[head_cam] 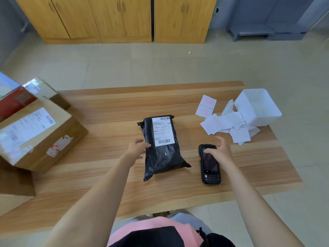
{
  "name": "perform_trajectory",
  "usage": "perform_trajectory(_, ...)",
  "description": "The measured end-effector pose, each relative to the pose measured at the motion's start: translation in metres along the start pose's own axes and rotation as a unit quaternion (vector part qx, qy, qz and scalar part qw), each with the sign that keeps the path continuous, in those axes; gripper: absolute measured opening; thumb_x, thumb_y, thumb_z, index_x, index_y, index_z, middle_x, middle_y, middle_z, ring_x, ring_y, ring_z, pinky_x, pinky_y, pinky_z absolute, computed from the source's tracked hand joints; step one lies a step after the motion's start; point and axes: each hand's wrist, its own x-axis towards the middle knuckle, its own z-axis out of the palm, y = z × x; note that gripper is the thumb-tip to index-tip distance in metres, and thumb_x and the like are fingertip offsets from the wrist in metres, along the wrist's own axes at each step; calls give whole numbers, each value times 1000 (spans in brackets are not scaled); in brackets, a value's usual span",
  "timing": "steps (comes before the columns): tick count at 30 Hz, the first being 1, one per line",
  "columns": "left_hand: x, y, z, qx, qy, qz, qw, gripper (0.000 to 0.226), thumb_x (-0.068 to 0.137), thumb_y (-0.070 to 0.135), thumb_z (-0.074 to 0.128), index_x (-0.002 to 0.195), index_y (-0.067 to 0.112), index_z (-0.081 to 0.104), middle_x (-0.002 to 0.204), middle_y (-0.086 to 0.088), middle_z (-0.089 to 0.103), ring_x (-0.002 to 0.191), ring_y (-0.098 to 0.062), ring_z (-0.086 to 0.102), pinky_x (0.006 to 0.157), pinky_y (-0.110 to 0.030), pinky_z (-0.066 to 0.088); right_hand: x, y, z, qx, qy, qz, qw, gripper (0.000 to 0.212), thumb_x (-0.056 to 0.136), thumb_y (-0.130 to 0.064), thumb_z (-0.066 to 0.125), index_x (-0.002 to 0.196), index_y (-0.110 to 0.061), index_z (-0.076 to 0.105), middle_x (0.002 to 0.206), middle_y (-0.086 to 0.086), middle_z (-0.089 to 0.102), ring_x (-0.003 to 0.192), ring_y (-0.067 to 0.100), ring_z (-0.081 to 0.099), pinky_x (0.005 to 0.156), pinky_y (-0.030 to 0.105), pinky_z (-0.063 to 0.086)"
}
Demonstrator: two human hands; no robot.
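A black bag (163, 157) with a white label (162, 131) lies in the middle of the picture on a wooden table (106, 175). The left hand (138, 148) touches the bag's left edge with loose, open fingers. Just right of the bag lies a scanner (210, 164). The right hand (219, 150) is spread wide over its top end. Paper slips (227, 125) and a white tub (258, 107) sit at the upper right, brown boxes (41, 132) at the left.

Slip (208, 102) — red stamp (209, 101), perhaps "退回"
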Motion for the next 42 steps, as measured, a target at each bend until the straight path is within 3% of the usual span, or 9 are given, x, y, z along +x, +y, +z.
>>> perform_trajectory(4,2,6,-8,18,-4,22,1000,54,89,19,63,139,15,43,126,-8,54,106,-23,54,87,-37,46,1,-15,3,-10,12,-15,1000,79,74,-12,76,142,-21,37,129,7,45,127,25,41,101,40,41)
perform_trajectory(10,3,24,-18,38,-6,59,997,52,90,19,63,138,14,43,125,-8,53,104,-22,53,81,-33,46,5,-25,3,-5,15,-29,999,76,77,-11,73,143,-19,36,121,5,45,104,17,45,82,31,40)
perform_trajectory(16,0,67,-8,81,8,135,988,52,90,17,63,138,13,45,125,-8,55,99,-20,54,79,-31,46,24,-28,-7,8,0,-38,999,75,79,-11,73,142,-19,34,138,11,42,122,24,45,88,31,39)
perform_trajectory(20,1,90,26,109,-2,170,979,51,90,18,63,138,13,45,133,-9,54,116,-24,53,95,-36,45,44,-31,-18,-3,-17,-39,999,75,79,-12,74,143,-19,33,140,12,40,126,25,43,90,32,38)
perform_trajectory(22,1,97,49,121,-13,171,978,51,91,19,63,138,14,44,134,-8,52,118,-24,52,98,-37,44,57,-31,-28,-12,-23,-37,999,74,79,-13,73,142,-21,34,139,11,39,127,25,40,87,31,37)
perform_trajectory(27,9,113,108,145,-17,172,974,48,89,18,64,134,16,48,133,-10,50,107,-18,51,85,-28,40,95,-32,-57,-43,-43,-47,997,71,78,-13,70,139,-24,36,137,9,36,129,27,34,88,33,36)
perform_trajectory(34,29,117,166,247,-1,171,954,47,86,20,66,130,19,51,126,-4,52,116,-24,52,95,-34,43,143,-34,-78,-79,-84,-71,991,64,80,-12,69,135,-23,39,134,10,37,126,27,33,82,32,38)
perform_trajectory(39,44,118,190,281,8,145,949,56,80,29,68,131,19,51,114,0,52,120,-27,46,101,-34,40,166,-31,-74,-109,-123,-91,982,65,79,-12,68,136,-22,39,132,10,37,125,27,32,89,35,39)
perform_trajectory(42,54,116,201,277,0,123,953,50,87,19,66,134,17,49,127,-6,52,116,-21,50,92,-27,40,176,-23,-69,-141,-130,-89,977,70,78,-13,68,140,-19,37,134,11,37,127,28,34,96,37,40)
